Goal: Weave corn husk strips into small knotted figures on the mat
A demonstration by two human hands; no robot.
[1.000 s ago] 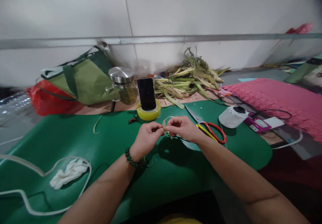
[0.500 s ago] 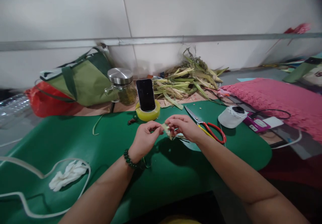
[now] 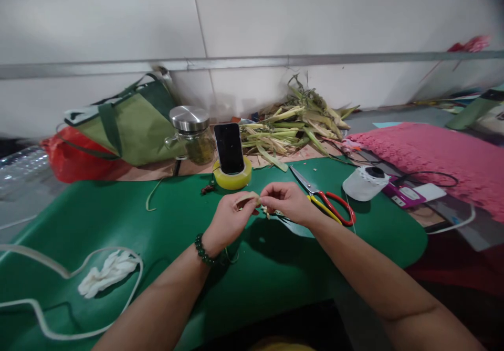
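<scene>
Between my two hands is a small pale strip of husk (image 3: 249, 197), bent in a curve, with ragged bits hanging beneath. My left hand (image 3: 226, 219), with a dark green bead bracelet at the wrist, is closed on the strip with thumb and fingers. From the other side my right hand (image 3: 288, 203) pinches its end, the fingertips of both hands nearly touching. Just right of my right hand lie scissors (image 3: 336, 207) with red and yellow handles. A pale sheet (image 3: 297, 228) is partly hidden under my right hand.
On the green mat (image 3: 177, 288), a phone (image 3: 229, 148) leans upright in a yellow tape roll (image 3: 233, 181). Behind are a husk pile (image 3: 295, 125) and a glass jar (image 3: 192, 141). A white thread spool (image 3: 364, 184) stands right; a white cable (image 3: 43, 327) and crumpled white cloth (image 3: 108, 275) lie left.
The husk strip has turned from hanging downward to curving over my left fingers. My right fingers have closed in a pinch at its end, and the hands are nearer together.
</scene>
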